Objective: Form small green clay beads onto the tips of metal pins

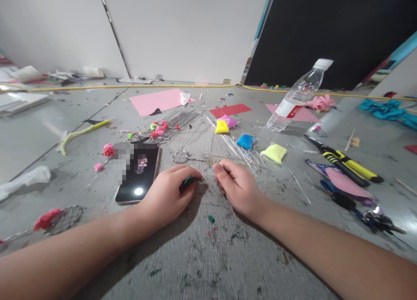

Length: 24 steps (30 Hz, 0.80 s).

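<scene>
Green clay (188, 183) in left hand (166, 196), littered scuffed grey table (208, 261), white wall (182, 31)

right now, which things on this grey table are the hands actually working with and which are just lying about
In hand: small dark green piece, pinched in the left hand; right hand curled shut beside it.

Lying about: black smartphone, clear plastic water bottle, yellow-and-black utility knife, pink paper sheet, thin metal wires.

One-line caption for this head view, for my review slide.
Left hand holds a dark green piece beside a phone; right hand rests curled on the table.
</scene>
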### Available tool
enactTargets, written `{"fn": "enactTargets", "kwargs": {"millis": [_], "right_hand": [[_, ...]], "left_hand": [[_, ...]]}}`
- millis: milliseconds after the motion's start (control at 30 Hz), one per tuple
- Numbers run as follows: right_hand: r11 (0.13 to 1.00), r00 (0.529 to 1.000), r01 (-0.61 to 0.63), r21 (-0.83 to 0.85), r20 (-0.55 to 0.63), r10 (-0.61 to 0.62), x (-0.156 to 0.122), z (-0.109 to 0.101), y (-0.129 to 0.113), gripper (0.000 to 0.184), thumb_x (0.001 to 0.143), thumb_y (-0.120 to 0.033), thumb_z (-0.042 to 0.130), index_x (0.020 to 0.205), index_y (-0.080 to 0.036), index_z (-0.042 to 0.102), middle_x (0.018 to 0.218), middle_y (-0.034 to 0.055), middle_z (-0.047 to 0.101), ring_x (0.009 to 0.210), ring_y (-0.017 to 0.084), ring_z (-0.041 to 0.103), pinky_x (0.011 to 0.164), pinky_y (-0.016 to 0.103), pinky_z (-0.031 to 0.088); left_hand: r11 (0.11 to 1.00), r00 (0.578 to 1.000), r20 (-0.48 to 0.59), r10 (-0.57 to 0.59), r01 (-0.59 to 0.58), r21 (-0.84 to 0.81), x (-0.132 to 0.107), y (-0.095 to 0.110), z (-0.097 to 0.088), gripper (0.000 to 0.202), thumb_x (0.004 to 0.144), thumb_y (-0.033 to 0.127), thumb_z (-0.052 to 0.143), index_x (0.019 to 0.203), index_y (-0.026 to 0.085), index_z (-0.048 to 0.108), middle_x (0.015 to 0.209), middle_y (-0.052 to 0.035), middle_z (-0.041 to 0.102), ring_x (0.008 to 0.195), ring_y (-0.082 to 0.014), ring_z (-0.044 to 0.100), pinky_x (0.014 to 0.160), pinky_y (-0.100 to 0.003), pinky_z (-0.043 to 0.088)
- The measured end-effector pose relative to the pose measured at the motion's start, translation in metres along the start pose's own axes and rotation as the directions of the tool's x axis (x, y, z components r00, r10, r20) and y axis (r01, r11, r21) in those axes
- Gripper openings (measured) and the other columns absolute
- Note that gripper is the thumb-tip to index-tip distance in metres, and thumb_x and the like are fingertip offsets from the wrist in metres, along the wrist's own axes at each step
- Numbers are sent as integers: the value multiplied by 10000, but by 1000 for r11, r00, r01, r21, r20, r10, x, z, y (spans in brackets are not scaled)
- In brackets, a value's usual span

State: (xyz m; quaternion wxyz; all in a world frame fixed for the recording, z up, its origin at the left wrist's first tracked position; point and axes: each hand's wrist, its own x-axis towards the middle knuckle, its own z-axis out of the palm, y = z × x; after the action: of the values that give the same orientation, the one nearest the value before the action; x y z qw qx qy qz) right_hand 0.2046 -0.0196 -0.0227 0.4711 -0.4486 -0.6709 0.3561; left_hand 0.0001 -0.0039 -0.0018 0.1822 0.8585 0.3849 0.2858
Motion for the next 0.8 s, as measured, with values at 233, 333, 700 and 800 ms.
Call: {"fn": "enactTargets", "kwargs": {"millis": [233,333,700,800], "right_hand": [[997,999,-49,65,-1,49,3,2,4,350,879,-556,726,886,-218,639,739,2,654,647,157,599,576,295,470],[996,998,-57,73,1,57,3,2,3,353,850,-542,764,841,-212,640,739,6,670,653,156,603,588,294,477],[980,980,197,12,-3,-197,3,0,-1,209,903,-408,765,821,-223,709,802,9,678,695,144,621,610,288,501],[962,962,271,26,-12,-271,3,-1,-1,108,903,-322,776,845,-236,745,838,17,725,744,155,667,656,302,542]], "left_hand": [[998,998,-16,61,-61,18,0,-3,2,270,829,39,548,981,191,711,1047,-85,781,982,-250,725,900,-422,598],[999,999,-1,50,-50,8,1,-3,1,245,839,47,558,973,185,711,998,-74,781,958,-257,711,879,-436,584],[995,999,20,-26,27,-98,2,5,-2,129,934,261,643,975,177,731,823,-26,761,699,-159,682,634,-267,504],[992,1000,14,-21,22,-124,2,6,-3,122,926,246,655,946,174,752,785,-15,755,662,-140,662,608,-245,487]]}}
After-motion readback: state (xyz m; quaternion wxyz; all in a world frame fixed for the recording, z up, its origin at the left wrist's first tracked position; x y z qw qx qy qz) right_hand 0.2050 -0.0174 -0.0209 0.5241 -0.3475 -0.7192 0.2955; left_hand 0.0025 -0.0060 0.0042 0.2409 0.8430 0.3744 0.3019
